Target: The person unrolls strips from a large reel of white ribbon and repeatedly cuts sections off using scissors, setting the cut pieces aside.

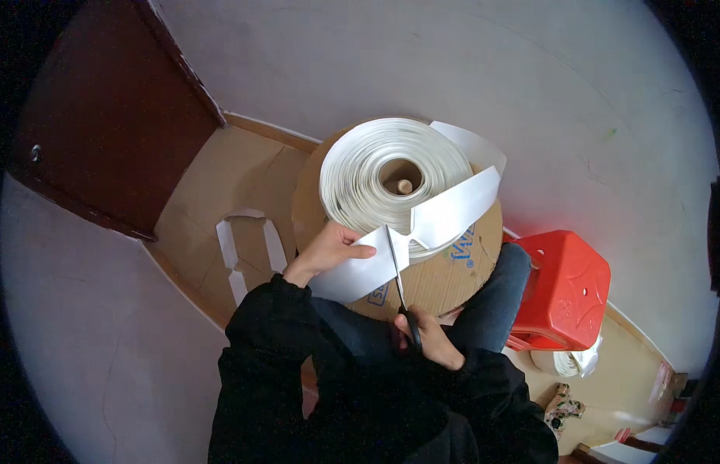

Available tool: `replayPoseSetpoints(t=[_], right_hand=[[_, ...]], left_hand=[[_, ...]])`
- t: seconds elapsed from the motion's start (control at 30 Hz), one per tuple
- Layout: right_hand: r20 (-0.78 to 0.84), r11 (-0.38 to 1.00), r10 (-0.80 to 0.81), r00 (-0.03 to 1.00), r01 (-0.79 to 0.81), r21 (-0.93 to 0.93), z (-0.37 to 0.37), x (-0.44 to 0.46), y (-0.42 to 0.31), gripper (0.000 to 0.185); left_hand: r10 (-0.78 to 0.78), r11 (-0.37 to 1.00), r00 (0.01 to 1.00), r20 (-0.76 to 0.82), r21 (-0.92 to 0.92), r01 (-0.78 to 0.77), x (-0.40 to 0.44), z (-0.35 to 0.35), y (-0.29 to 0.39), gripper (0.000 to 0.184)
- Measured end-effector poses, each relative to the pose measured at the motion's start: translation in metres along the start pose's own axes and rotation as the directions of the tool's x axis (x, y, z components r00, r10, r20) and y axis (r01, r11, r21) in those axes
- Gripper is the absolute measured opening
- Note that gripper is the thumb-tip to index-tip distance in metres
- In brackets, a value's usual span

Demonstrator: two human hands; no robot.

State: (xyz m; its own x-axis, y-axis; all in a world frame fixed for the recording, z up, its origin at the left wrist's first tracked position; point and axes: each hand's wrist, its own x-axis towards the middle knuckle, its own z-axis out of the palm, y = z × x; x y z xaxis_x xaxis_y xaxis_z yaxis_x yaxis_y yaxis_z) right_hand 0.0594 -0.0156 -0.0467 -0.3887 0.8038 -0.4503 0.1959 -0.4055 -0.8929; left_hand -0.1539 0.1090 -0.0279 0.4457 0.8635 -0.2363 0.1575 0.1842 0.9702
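My left hand [333, 251] pinches the near end of a white strip [348, 274] between thumb and fingers. The strip runs off a big white roll [356, 158] and narrows to a notched neck between its wide panels. My right hand [436, 340] grips black-handled scissors [399, 277], whose blades point up and lie across the strip close to that neck. How far the blades are apart is hard to see. Beneath the roll is a round cardboard disc [453, 282] with blue print, and a wooden peg [405, 186] shows in the roll's core.
A red plastic stool [569, 290] stands to the right, with a smaller white roll [559, 361] on the floor by it. White strip pieces [275, 246] lie on the tiles at left. A dark brown door [112, 116] and pale walls [484, 62] enclose the corner.
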Motion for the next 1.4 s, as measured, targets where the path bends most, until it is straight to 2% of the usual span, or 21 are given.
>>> replayPoseSetpoints(t=[0.3,0.4,0.47,0.53,0.63,0.67,0.77,0.8,0.9,0.97,1.0,1.03,1.07,1.1,1.13,1.2,1.23,1.27,1.3,1.37,1.4], right_hand=[[0.018,0.999,0.021,1.000,-0.021,0.025,-0.001,-0.001,0.000,0.048],[0.025,0.996,-0.053,0.998,0.051,0.067,-0.001,-0.004,0.001,0.046],[0.024,0.988,-0.116,0.993,0.113,0.106,0.001,-0.008,0.006,0.044],[-0.081,0.975,-0.192,0.978,0.200,0.101,0.004,-0.009,0.011,0.040],[-0.328,0.903,-0.401,0.855,0.430,0.017,0.004,-0.006,0.017,0.029],[-0.328,0.897,-0.416,0.848,0.442,0.003,0.003,-0.005,0.019,0.029],[-0.510,0.844,-0.345,0.788,0.498,0.198,-0.006,-0.002,0.020,0.037],[-0.562,0.814,-0.308,0.768,0.519,0.262,-0.011,-0.002,0.019,0.040],[-0.589,0.822,-0.324,0.740,0.529,0.213,-0.024,-0.006,0.018,0.042],[-0.629,0.825,-0.300,0.717,0.526,0.207,-0.024,-0.009,0.024,0.043],[-0.641,0.819,-0.280,0.715,0.526,0.230,-0.021,-0.010,0.029,0.043],[-0.630,0.837,-0.258,0.732,0.495,0.232,-0.019,-0.010,0.032,0.043],[-0.618,0.855,-0.241,0.748,0.465,0.229,-0.019,-0.009,0.033,0.042],[-0.603,0.873,-0.228,0.764,0.435,0.220,-0.020,-0.008,0.034,0.041],[-0.585,0.891,-0.219,0.781,0.404,0.207,-0.020,-0.008,0.035,0.040],[-0.578,0.899,-0.198,0.792,0.381,0.214,-0.015,-0.009,0.034,0.039],[-0.567,0.909,-0.186,0.802,0.360,0.212,-0.013,-0.009,0.033,0.038],[-0.557,0.919,-0.172,0.813,0.336,0.207,-0.009,-0.008,0.030,0.036],[-0.548,0.929,-0.158,0.821,0.312,0.199,-0.008,-0.008,0.029,0.035],[-0.554,0.930,-0.164,0.816,0.315,0.188,-0.007,-0.006,0.033,0.033],[-0.560,0.931,-0.169,0.811,0.319,0.180,-0.007,-0.005,0.037,0.032]], left_hand=[[0.045,0.996,0.997,0.057,0.073,-0.049,-0.009,-0.002,0.008,0.013],[-0.201,0.892,0.979,-0.033,0.408,0.197,-0.030,-0.030,0.018,0.019],[0.134,0.520,0.899,-0.418,0.801,0.295,-0.044,-0.037,0.020,0.038],[0.708,0.022,0.619,-0.341,0.886,0.463,-0.032,-0.020,0.026,0.056],[0.536,0.550,0.815,-0.219,0.823,-0.141,0.017,0.027,0.054,0.062],[0.484,0.611,0.861,-0.156,0.764,-0.205,0.045,0.053,0.049,0.068],[0.567,0.433,0.822,-0.050,0.867,-0.246,0.101,0.116,0.039,0.088],[0.349,0.476,0.937,0.006,0.860,-0.183,0.112,0.122,0.046,0.086],[0.269,0.872,0.959,-0.093,0.445,-0.202,0.128,0.114,0.029,0.077],[0.711,0.619,0.635,-0.303,0.698,-0.360,0.099,0.085,0.037,0.069],[0.514,0.852,0.593,-0.620,0.452,-0.265,0.073,0.068,0.052,0.058],[0.587,0.809,0.326,-0.741,0.531,-0.250,0.064,0.025,0.034,0.048],[0.329,0.944,0.196,-0.924,0.324,-0.061,0.023,0.020,0.072,0.044],[0.278,0.933,-0.152,-0.949,0.304,-0.193,0.024,-0.032,0.026,0.052],[0.030,0.848,-0.178,-0.984,0.119,-0.516,-0.002,-0.051,0.023,0.063],[0.242,0.949,-0.367,-0.898,0.298,-0.103,-0.032,-0.074,0.005,0.078],[0.249,0.947,-0.369,-0.896,0.304,-0.100,-0.035,-0.076,-0.006,0.078],[0.392,0.886,-0.293,-0.872,0.271,0.376,-0.035,-0.077,-0.017,0.083],[0.480,0.614,-0.160,-0.863,0.200,0.764,-0.035,-0.076,-0.028,0.089],[0.478,0.494,0.460,-0.748,0.662,0.564,-0.034,-0.034,-0.021,0.099],[0.471,0.285,0.653,-0.593,0.803,0.524,-0.029,-0.018,-0.034,0.091]])
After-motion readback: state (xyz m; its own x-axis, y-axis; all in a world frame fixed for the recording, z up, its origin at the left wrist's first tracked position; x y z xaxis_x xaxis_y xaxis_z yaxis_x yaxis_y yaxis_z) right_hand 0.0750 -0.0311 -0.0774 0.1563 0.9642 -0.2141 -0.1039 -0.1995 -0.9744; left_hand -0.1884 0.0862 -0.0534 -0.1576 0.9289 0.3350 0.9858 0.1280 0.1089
